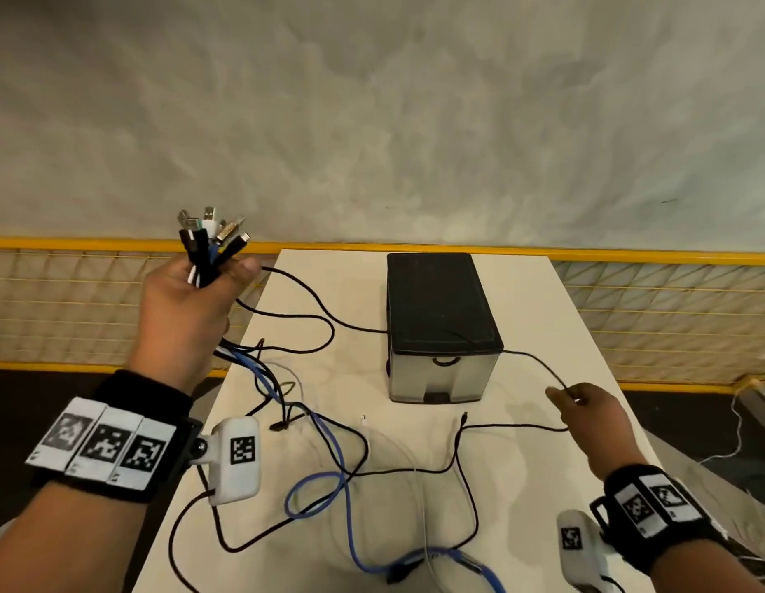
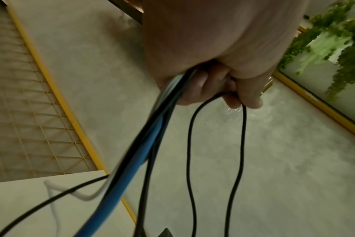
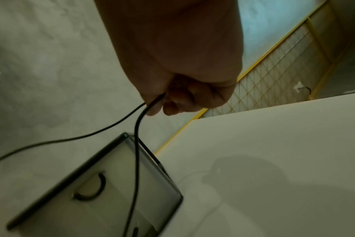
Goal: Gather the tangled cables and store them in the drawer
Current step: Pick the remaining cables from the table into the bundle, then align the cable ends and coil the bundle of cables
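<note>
My left hand [image 1: 192,301] is raised over the table's left edge and grips a bundle of cables, their plug ends [image 1: 211,233] fanning out above the fist. Black, white and blue cables [image 2: 130,162] hang from it [image 2: 209,67] down to the tangle [image 1: 329,468] on the white table [image 1: 543,301]. My right hand [image 1: 586,408] pinches a thin black cable [image 3: 136,160] to the right of the drawer box [image 1: 440,327]; that cable runs across the box's black top toward the left hand. The drawer front [image 3: 103,192] with its black handle is closed.
A low yellow-framed mesh fence [image 1: 671,310] runs behind the table. Grey floor lies beyond it. A white cable [image 1: 736,438] trails on the floor at the right. Green plants [image 2: 334,40] show in the left wrist view.
</note>
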